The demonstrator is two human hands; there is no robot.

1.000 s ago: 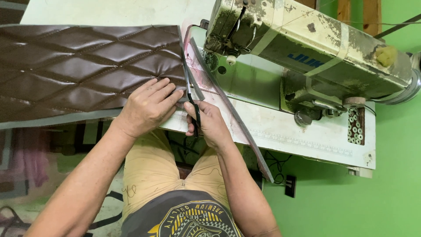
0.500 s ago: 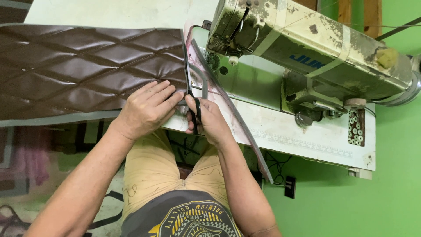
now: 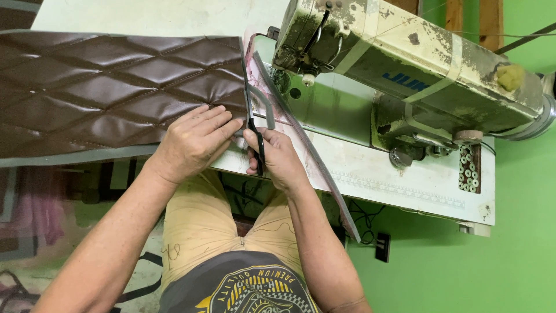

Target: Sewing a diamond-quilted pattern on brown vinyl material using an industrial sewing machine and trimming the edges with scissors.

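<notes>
My left hand [image 3: 194,142] lies flat, fingers spread, on the near right corner of a brown quilted leather-like panel [image 3: 104,93] with a diamond stitch pattern. My right hand [image 3: 278,159] grips black scissors [image 3: 255,130], whose blades point away from me along the panel's right edge. A long narrow trimmed strip [image 3: 307,150] with a dark edge and pinkish backing peels off to the right of the blades and hangs over the table's front edge.
A worn, cream-coloured industrial sewing machine [image 3: 405,64] stands on the white table [image 3: 399,179] right of the hands. A thread stand with small holes [image 3: 470,168] sits near it. The floor at right is green [image 3: 463,272]. My knees in tan shorts are below.
The scissors and my right hand have crept a little farther along the panel's edge. My left hand has stayed pressed on the panel.
</notes>
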